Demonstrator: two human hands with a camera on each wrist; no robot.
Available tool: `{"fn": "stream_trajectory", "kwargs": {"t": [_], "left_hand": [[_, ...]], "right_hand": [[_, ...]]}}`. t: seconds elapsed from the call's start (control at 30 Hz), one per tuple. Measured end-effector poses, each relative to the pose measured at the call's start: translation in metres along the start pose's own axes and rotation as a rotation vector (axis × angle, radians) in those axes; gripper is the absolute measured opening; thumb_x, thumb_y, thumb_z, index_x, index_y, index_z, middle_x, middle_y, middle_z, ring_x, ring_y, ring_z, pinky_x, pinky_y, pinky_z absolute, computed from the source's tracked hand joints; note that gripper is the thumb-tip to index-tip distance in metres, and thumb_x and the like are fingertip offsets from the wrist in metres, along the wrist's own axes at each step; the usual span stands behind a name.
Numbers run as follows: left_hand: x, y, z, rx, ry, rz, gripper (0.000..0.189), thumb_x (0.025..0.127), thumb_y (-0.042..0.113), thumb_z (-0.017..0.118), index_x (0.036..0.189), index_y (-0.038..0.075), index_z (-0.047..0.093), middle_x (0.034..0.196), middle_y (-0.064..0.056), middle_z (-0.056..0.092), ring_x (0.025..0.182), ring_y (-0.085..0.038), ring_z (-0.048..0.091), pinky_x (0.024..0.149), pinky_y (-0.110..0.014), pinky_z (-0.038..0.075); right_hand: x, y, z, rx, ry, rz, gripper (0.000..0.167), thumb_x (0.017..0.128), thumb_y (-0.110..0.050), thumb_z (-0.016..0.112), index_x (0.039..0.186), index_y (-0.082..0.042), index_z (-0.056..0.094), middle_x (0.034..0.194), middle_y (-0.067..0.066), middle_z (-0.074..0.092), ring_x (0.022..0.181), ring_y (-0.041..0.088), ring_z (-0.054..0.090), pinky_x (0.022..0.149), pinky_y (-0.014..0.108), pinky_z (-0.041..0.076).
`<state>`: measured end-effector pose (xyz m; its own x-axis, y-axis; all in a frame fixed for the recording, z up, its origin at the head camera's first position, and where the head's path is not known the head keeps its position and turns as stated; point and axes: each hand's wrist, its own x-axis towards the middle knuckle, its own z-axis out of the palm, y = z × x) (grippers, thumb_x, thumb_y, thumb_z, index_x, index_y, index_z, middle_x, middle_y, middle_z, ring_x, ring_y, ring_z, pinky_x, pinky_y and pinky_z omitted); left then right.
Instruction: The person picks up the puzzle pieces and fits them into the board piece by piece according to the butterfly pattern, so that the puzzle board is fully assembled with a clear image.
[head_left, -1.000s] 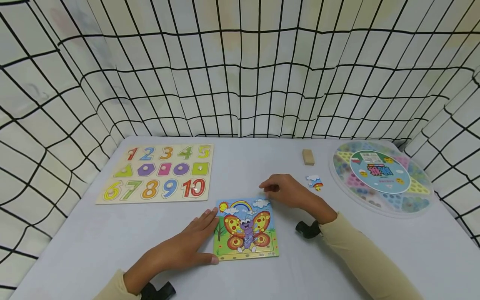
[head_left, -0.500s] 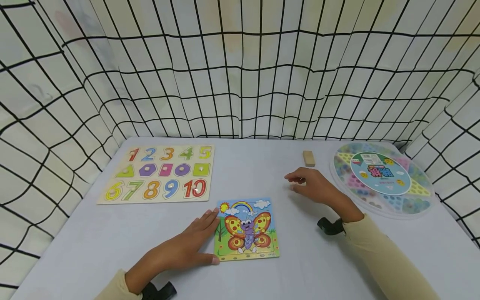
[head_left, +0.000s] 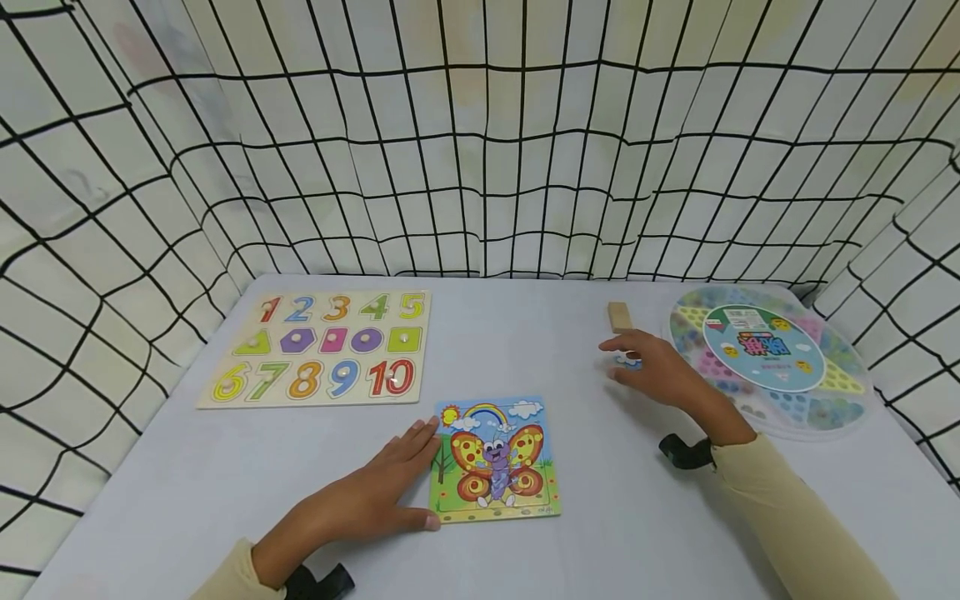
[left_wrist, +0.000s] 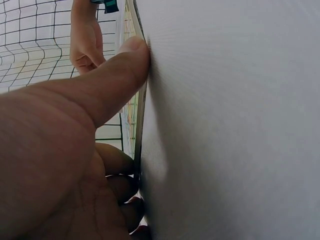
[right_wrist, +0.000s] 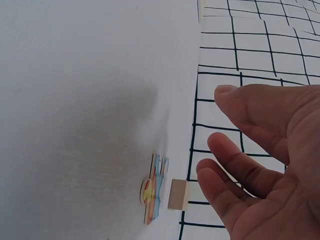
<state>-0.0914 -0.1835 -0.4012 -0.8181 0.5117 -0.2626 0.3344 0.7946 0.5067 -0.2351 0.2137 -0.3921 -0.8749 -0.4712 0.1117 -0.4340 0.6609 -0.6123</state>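
A square jigsaw puzzle (head_left: 497, 467) with a butterfly picture lies on the white table in the head view. My left hand (head_left: 367, 492) rests along its left edge, fingers straight, the thumb touching the lower left corner. In the left wrist view that thumb (left_wrist: 127, 65) presses against the board's thin side. My right hand (head_left: 663, 375) hovers with fingers spread and nothing between them. Below it is a loose puzzle piece (right_wrist: 154, 192) with blue, red and yellow print, mostly covered by the hand in the head view. A small wooden block (head_left: 619, 317) lies just beyond.
A number-and-shape peg board (head_left: 315, 350) occupies the table's left side. At the right sits a round, clear case of beads (head_left: 765, 350) with a blue label. Black netting (head_left: 480, 167) over white walls encloses the back and sides.
From the puzzle's upper right corner my right hand has moved right, over the loose piece, its fingers spreading. The left hand and the puzzle have stayed put.
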Motion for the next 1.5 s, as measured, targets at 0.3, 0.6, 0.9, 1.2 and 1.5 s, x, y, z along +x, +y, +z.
{"fn": "stream_trajectory", "kwargs": {"t": [0.3, 0.6, 0.9, 1.2, 1.5], "left_hand": [[-0.001, 0.001, 0.000, 0.003, 0.003, 0.011, 0.099, 0.082, 0.048, 0.075, 0.154, 0.004, 0.024, 0.163, -0.005, 0.009, 0.148, -0.023, 0.001, 0.117, -0.047, 0.012], [-0.001, 0.004, -0.003, -0.001, -0.008, 0.001, 0.098, 0.082, 0.046, 0.075, 0.154, 0.003, 0.023, 0.162, -0.006, 0.009, 0.148, -0.024, 0.001, 0.117, -0.047, 0.012], [0.000, 0.004, -0.002, 0.001, -0.002, -0.008, 0.098, 0.082, 0.047, 0.075, 0.154, 0.004, 0.024, 0.163, -0.005, 0.009, 0.148, -0.023, 0.000, 0.117, -0.047, 0.012], [-0.001, 0.003, -0.002, 0.000, 0.001, 0.000, 0.099, 0.082, 0.047, 0.075, 0.154, 0.004, 0.024, 0.163, -0.005, 0.008, 0.148, -0.023, 0.000, 0.117, -0.047, 0.012], [0.000, 0.003, -0.001, 0.006, 0.002, -0.009, 0.098, 0.081, 0.047, 0.075, 0.154, 0.004, 0.025, 0.163, -0.005, 0.009, 0.148, -0.023, 0.000, 0.117, -0.047, 0.012]], "right_hand": [[-0.005, 0.010, -0.007, -0.018, -0.010, 0.049, 0.036, 0.090, -0.005, 0.068, 0.126, 0.001, 0.061, 0.132, 0.024, 0.053, 0.117, 0.044, 0.052, 0.096, 0.055, 0.045], [-0.006, 0.023, -0.009, -0.035, -0.032, 0.108, 0.039, 0.090, -0.005, 0.068, 0.127, 0.003, 0.060, 0.130, 0.025, 0.056, 0.120, 0.045, 0.050, 0.099, 0.056, 0.042], [0.000, 0.023, -0.008, -0.045, -0.052, 0.168, 0.039, 0.090, -0.001, 0.066, 0.128, 0.004, 0.059, 0.128, 0.024, 0.058, 0.118, 0.044, 0.051, 0.097, 0.056, 0.044], [0.002, 0.020, -0.008, -0.112, -0.062, 0.186, 0.042, 0.087, -0.003, 0.069, 0.127, 0.002, 0.060, 0.121, 0.024, 0.060, 0.111, 0.040, 0.053, 0.091, 0.053, 0.047], [0.003, 0.021, -0.010, -0.153, -0.069, 0.211, 0.039, 0.088, -0.005, 0.070, 0.125, 0.004, 0.062, 0.113, 0.021, 0.059, 0.103, 0.036, 0.053, 0.085, 0.048, 0.050]]}}
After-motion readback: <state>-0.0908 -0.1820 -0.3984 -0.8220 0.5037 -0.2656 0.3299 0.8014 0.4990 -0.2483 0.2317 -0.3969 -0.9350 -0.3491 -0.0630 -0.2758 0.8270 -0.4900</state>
